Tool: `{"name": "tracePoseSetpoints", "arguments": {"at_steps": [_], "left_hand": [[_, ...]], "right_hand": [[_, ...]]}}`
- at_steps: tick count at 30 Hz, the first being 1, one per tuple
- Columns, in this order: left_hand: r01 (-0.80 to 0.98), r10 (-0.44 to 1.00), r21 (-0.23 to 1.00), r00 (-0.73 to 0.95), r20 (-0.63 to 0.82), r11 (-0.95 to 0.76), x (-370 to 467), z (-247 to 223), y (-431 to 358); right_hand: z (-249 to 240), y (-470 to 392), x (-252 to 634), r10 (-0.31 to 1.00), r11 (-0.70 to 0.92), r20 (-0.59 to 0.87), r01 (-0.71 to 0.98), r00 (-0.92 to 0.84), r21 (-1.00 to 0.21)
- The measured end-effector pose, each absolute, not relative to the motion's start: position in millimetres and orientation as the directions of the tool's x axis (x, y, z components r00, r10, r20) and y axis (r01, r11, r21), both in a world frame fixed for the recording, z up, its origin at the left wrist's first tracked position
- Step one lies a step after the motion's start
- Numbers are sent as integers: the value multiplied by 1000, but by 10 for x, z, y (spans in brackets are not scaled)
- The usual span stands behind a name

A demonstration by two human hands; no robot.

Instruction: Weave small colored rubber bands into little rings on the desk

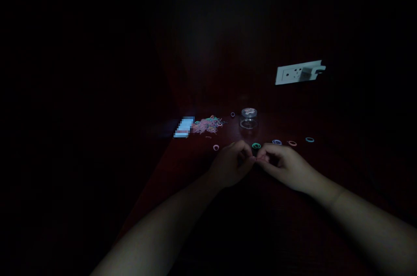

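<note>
My left hand [233, 163] and my right hand [279, 164] meet fingertip to fingertip over the dark red table, both pinched closed. Whatever lies between the fingertips is too small and dim to make out. Just beyond them is a green ring-shaped band [256, 146]. A pink band [216, 147] lies left of my left hand. Past my right hand are a blue-violet band [276, 142], an orange-pink band [292, 143] and a teal band [309, 140]. A tangled pile of thin, mostly pink bands [208, 124] sits farther back on the left.
A lidded clear jar [249, 120] stands behind my hands, with a small dark ring [232, 114] to its left. A lit, blurred-out screen [184, 127] lies by the table's left edge. On the wall, a white socket panel [293, 74] holds a plug. The surroundings are very dark.
</note>
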State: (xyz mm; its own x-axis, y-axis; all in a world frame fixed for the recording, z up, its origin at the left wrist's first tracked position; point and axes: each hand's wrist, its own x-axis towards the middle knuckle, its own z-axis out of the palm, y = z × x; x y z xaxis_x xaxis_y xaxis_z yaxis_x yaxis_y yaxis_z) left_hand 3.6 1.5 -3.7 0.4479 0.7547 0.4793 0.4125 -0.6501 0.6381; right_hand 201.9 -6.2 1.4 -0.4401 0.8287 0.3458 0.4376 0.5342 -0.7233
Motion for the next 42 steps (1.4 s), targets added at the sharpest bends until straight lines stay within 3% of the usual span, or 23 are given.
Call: {"name": "tracePoseSetpoints", "arguments": {"at_steps": [17, 26, 31, 42], "left_hand": [[428, 784, 663, 424, 454, -615, 29, -44, 37], [414, 793, 681, 402, 458, -604, -7, -76, 80], [418, 785, 671, 415, 459, -613, -13, -77, 92], [440, 776, 642, 419, 471, -628, -14, -70, 91]], "right_hand": [[97, 31, 2180, 828, 555, 372, 519, -420, -649], [9, 171, 2348, 828, 559, 270, 679, -492, -475], [-26, 195, 2342, 833, 548, 204, 711, -515, -442], [-49, 224, 2354, 845, 532, 200, 739, -497, -412]]}}
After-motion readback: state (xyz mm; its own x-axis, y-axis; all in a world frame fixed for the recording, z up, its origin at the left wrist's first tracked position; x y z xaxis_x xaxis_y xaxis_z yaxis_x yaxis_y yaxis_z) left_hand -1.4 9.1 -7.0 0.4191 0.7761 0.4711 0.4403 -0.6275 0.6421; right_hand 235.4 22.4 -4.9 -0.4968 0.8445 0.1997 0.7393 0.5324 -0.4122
